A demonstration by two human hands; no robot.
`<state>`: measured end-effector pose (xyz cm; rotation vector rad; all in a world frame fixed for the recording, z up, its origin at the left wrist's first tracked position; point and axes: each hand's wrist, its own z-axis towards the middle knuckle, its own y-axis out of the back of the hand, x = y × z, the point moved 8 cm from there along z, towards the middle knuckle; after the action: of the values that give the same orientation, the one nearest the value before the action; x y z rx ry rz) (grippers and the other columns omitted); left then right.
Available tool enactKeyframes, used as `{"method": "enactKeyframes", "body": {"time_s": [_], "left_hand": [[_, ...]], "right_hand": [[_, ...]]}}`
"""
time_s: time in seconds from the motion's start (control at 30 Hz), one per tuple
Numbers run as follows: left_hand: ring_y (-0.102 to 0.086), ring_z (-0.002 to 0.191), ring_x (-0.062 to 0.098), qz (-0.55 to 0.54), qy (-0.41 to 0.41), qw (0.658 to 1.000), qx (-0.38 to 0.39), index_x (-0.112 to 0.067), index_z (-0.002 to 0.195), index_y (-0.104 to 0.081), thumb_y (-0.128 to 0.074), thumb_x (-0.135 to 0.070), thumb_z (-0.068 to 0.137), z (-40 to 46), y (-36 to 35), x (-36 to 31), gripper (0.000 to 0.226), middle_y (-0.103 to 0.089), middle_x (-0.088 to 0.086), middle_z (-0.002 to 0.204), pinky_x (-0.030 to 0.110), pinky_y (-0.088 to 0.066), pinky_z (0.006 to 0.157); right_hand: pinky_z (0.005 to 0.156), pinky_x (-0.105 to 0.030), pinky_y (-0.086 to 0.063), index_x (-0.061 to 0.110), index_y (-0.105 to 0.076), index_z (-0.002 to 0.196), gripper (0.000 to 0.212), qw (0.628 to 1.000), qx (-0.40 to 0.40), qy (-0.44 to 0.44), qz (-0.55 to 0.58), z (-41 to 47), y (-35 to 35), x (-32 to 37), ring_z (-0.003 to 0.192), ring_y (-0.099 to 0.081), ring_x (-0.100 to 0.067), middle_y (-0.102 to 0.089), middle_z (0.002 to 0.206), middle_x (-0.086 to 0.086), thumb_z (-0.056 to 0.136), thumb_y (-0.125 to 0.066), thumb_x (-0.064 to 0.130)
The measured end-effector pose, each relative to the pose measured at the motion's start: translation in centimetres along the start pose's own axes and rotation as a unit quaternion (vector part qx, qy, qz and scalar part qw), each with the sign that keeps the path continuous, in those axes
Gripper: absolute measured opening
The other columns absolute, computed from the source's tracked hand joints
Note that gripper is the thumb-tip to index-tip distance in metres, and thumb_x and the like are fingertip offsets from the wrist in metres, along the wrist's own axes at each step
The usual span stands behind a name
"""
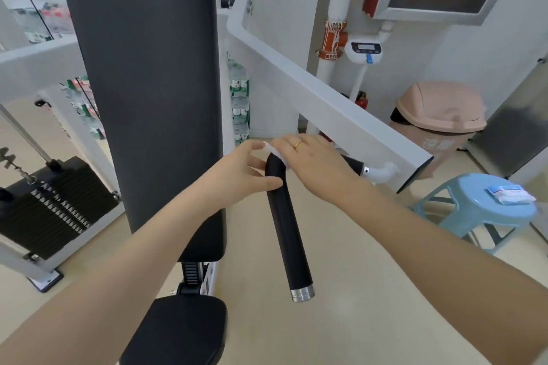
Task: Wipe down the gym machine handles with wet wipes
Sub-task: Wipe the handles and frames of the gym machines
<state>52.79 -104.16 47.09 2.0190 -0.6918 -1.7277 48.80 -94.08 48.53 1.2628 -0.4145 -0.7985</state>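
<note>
Both hands are meeting at the upper bend of a black gym machine handle (286, 225), which is slanting down toward the camera and ending in a silver cap. The right hand (314, 166), wearing a gold ring, is lying over the bend with its fingers curved down onto a white wet wipe (274, 151), pressing the wipe against the top of the handle; only a small part of the wipe is showing beside the fingers, so how far this grip is closing round the bar is something I cannot tell. The left hand (237, 175) is reaching in from the other side, its thumb lying across the black tube just below the bend and its fingers spreading toward the wipe's edge, in a loose grip clasping the handle.

The handle is joining a white machine arm (326, 104) that is running up and away to the left. A tall black back pad (148, 83) is standing just left of the hands, with a black seat (178, 332) below it and a weight stack (50, 204) further left. On the right, a blue plastic stool (480, 210) is carrying a pack of wipes (511, 194), and a pink bin (439, 118) is standing behind it.
</note>
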Motion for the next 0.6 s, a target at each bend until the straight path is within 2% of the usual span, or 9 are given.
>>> {"method": "enactKeyframes", "body": {"time_s": [0.07,0.17,0.2,0.27,0.33,0.4,0.47,0.53,0.6], "left_hand": [[-0.059,0.099,0.007,-0.006,0.027,0.999,0.037,-0.027,0.138,-0.031,-0.072,-0.04,0.075,-0.3,0.4,1.5,0.075,-0.057,-0.014,0.111,0.032,-0.046,0.094],[-0.059,0.103,0.012,-0.034,0.051,0.998,0.013,-0.024,0.137,-0.033,-0.073,-0.04,0.074,-0.6,1.8,3.4,0.076,-0.06,-0.011,0.111,0.04,-0.044,0.1],[-0.059,0.103,0.013,-0.04,0.055,0.998,0.007,-0.025,0.137,-0.034,-0.073,-0.039,0.075,-0.8,2.1,3.9,0.074,-0.06,-0.01,0.113,0.04,-0.044,0.1],[-0.06,0.101,0.013,-0.054,0.059,0.997,0.014,-0.025,0.135,-0.037,-0.071,-0.035,0.078,-1.2,2.3,4.6,0.067,-0.06,-0.009,0.114,0.036,-0.045,0.098],[-0.061,0.098,0.01,-0.058,0.059,0.996,0.028,-0.027,0.129,-0.043,-0.07,-0.034,0.08,-1.7,2.0,5.3,0.056,-0.061,-0.01,0.111,0.031,-0.047,0.092],[-0.062,0.093,0.007,-0.057,0.061,0.996,0.029,-0.027,0.121,-0.051,-0.066,-0.031,0.084,-1.9,1.6,5.8,0.04,-0.063,-0.011,0.106,0.026,-0.048,0.086],[-0.064,0.088,0.005,-0.09,0.071,0.993,0.015,-0.028,0.111,-0.058,-0.06,-0.024,0.089,-2.0,1.1,6.0,0.022,-0.066,-0.008,0.103,0.023,-0.05,0.083],[-0.066,0.085,0.006,-0.13,0.063,0.989,0.0,-0.027,0.105,-0.062,-0.054,-0.02,0.093,-2.0,0.4,5.5,0.016,-0.068,-0.007,0.1,0.025,-0.051,0.085],[-0.067,0.083,0.008,-0.165,0.038,0.985,-0.031,-0.022,0.104,-0.064,-0.052,-0.021,0.094,-2.0,0.1,4.7,0.015,-0.069,-0.004,0.098,0.028,-0.052,0.085]], "right_hand": [[0.081,-0.038,-0.047,0.012,-0.059,0.11,0.031,0.996,-0.039,0.069,-0.044,-0.2,0.5,1.5,0.095,-0.061,-0.033,-0.065,0.107,-0.007,0.082,-0.051,0.002],[0.083,-0.036,-0.046,0.015,-0.062,0.094,0.026,0.963,-0.03,0.253,-0.086,-0.5,0.8,4.3,0.089,-0.062,-0.027,-0.067,0.092,-0.003,0.074,-0.057,-0.002],[0.085,-0.036,-0.045,0.017,-0.062,0.095,0.032,0.959,-0.009,0.268,-0.087,-0.2,1.0,4.1,0.088,-0.062,-0.026,-0.067,0.092,-0.003,0.07,-0.063,-0.004],[0.084,-0.036,-0.047,0.018,-0.062,0.099,0.045,0.971,-0.006,0.223,-0.083,0.9,1.3,2.9,0.079,-0.062,-0.026,-0.067,0.089,-0.003,0.064,-0.066,-0.01],[0.081,-0.038,-0.05,0.013,-0.063,0.095,0.038,0.975,-0.016,0.199,-0.093,0.6,1.1,3.2,0.075,-0.061,-0.028,-0.066,0.086,-0.006,0.068,-0.056,-0.011],[0.093,-0.04,-0.045,0.013,-0.063,0.094,0.033,0.965,-0.025,0.246,-0.092,-0.6,0.4,4.5,0.091,-0.061,-0.03,-0.066,0.094,-0.006,0.077,-0.04,-0.002],[0.106,-0.043,-0.036,0.012,-0.062,0.105,0.04,0.954,-0.003,0.289,-0.077,-1.6,0.3,5.3,0.116,-0.054,-0.032,-0.065,0.111,-0.007,0.077,-0.037,-0.003],[0.113,-0.042,-0.02,0.011,-0.055,0.124,0.056,0.958,0.043,0.279,-0.056,-2.0,0.1,5.0,0.134,-0.036,-0.031,-0.054,0.132,-0.009,0.071,-0.048,-0.008],[0.116,-0.034,0.001,0.014,-0.033,0.142,0.074,0.967,0.12,0.223,-0.002,-2.5,-0.4,4.8,0.144,-0.008,-0.022,-0.028,0.152,-0.005,0.072,-0.052,-0.003]]}}
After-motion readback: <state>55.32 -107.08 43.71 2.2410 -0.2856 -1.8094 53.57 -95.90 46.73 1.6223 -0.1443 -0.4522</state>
